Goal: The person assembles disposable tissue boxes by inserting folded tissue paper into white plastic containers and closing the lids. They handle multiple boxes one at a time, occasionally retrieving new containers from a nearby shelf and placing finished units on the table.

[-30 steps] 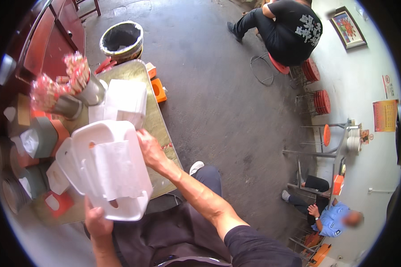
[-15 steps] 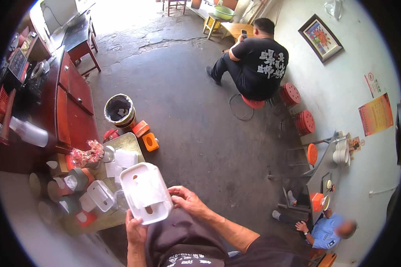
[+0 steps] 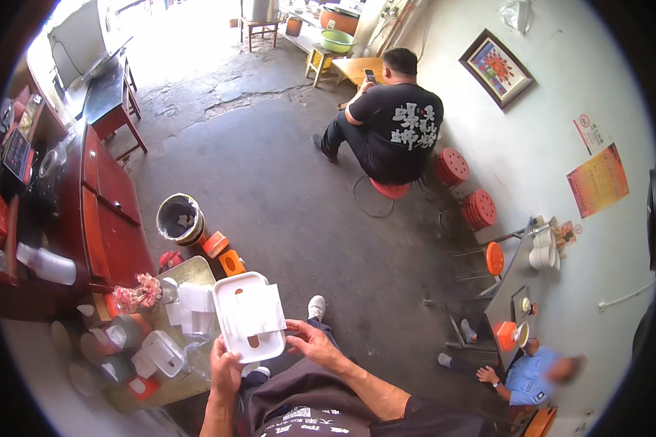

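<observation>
In front of my body I hold a white plastic tissue box (image 3: 233, 315) with rounded corners and oval openings in its top. A flat stack of white paper napkins (image 3: 272, 309) lies across it and sticks out past its right edge. My left hand (image 3: 227, 364) is closed on the near left corner, thumb on top. My right hand (image 3: 315, 344) has bent fingers at the near right edge, by the napkins' corner; its fingertips are partly hidden. A similar white tissue box (image 3: 169, 352) rests on the table (image 3: 169, 393) to the left.
More napkins (image 3: 197, 309) and a holder of red-wrapped sticks (image 3: 140, 293) share the table. Beyond it stand a lined bin (image 3: 182, 220) and orange boxes (image 3: 231, 263). A red cabinet (image 3: 113, 218) borders the left. One person (image 3: 390, 124) sits ahead; another (image 3: 530, 375) sits at right.
The napkin stack has shifted right on the tissue box and now overhangs its edge. My right hand has moved slightly right and down. The whole view has shifted, and a shoe has come into sight below.
</observation>
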`<action>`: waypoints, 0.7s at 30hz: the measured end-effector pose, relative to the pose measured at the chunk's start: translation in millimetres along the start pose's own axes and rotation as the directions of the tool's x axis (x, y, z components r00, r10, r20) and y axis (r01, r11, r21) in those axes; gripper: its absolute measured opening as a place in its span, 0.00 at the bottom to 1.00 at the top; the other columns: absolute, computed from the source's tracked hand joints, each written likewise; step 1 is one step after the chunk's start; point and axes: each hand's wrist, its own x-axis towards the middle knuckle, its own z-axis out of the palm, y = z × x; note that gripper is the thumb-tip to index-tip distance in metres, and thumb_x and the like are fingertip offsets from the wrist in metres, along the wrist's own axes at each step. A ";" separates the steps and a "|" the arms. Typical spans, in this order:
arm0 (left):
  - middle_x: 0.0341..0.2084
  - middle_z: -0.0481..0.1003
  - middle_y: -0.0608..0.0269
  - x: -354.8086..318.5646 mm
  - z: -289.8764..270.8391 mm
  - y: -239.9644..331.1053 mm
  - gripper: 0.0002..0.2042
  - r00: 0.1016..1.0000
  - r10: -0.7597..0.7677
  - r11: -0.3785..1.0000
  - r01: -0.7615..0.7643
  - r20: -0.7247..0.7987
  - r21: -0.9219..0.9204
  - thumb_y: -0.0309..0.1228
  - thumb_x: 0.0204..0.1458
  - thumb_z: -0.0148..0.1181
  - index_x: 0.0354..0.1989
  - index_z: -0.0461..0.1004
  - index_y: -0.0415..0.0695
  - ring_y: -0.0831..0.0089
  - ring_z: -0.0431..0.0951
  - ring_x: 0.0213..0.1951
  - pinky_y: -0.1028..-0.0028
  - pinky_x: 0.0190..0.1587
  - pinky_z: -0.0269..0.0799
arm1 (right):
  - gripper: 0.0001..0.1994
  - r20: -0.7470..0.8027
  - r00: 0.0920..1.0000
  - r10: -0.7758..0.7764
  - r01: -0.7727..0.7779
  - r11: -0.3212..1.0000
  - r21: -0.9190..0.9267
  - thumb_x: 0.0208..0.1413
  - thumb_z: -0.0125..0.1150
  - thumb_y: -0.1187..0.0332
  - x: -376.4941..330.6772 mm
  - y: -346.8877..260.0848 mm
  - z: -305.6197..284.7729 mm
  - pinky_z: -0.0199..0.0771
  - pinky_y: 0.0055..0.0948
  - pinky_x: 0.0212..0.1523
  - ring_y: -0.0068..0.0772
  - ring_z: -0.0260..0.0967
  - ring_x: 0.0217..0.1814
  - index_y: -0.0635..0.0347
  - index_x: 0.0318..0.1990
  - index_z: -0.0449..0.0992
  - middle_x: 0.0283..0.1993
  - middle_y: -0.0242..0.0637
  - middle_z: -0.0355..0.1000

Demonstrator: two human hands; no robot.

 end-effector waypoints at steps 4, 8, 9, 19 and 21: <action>0.47 0.70 0.46 26.6 39.4 2.2 0.25 0.999 0.002 1.000 -0.003 -0.054 -0.031 0.25 0.41 0.53 0.51 0.61 0.34 0.52 0.76 0.51 0.48 0.51 0.78 | 0.24 0.099 0.994 -0.038 0.038 0.999 0.000 0.64 0.56 0.69 37.9 -25.4 -39.2 0.78 0.27 0.48 0.25 0.72 0.53 0.56 0.67 0.64 0.60 0.34 0.70; 0.52 0.68 0.43 62.0 98.7 -9.9 0.28 0.993 0.057 0.985 -0.073 -0.103 -0.156 0.26 0.41 0.54 0.55 0.60 0.36 0.47 0.75 0.52 0.42 0.48 0.78 | 0.22 0.154 0.983 -0.099 0.116 0.987 -0.108 0.63 0.56 0.69 72.9 -65.6 -90.7 0.76 0.25 0.44 0.23 0.72 0.48 0.57 0.65 0.67 0.58 0.35 0.72; 0.54 0.67 0.43 74.7 113.2 -5.8 0.31 0.996 0.037 0.987 -0.050 -0.085 -0.151 0.27 0.41 0.54 0.58 0.58 0.37 0.45 0.73 0.54 0.40 0.49 0.77 | 0.22 0.162 0.981 -0.108 0.133 0.979 -0.153 0.63 0.56 0.68 80.2 -77.2 -103.7 0.76 0.25 0.44 0.22 0.72 0.48 0.58 0.64 0.68 0.57 0.35 0.72; 0.52 0.69 0.45 185.4 185.1 39.0 0.26 0.995 0.079 0.993 -0.084 -0.061 -0.084 0.26 0.42 0.51 0.54 0.60 0.38 0.46 0.73 0.55 0.41 0.52 0.75 | 0.21 -0.101 0.976 -0.191 0.112 0.848 -0.518 0.57 0.62 0.62 177.7 -104.6 -224.3 0.76 0.32 0.48 0.35 0.76 0.47 0.55 0.57 0.74 0.50 0.42 0.76; 0.50 0.69 0.45 213.6 184.3 41.9 0.20 0.995 0.070 0.993 -0.075 -0.067 -0.086 0.25 0.43 0.52 0.48 0.61 0.39 0.46 0.74 0.53 0.41 0.51 0.75 | 0.20 -0.114 0.982 -0.154 0.042 0.753 -0.657 0.57 0.61 0.60 185.7 -87.5 -260.2 0.74 0.33 0.52 0.37 0.75 0.52 0.56 0.56 0.74 0.49 0.40 0.77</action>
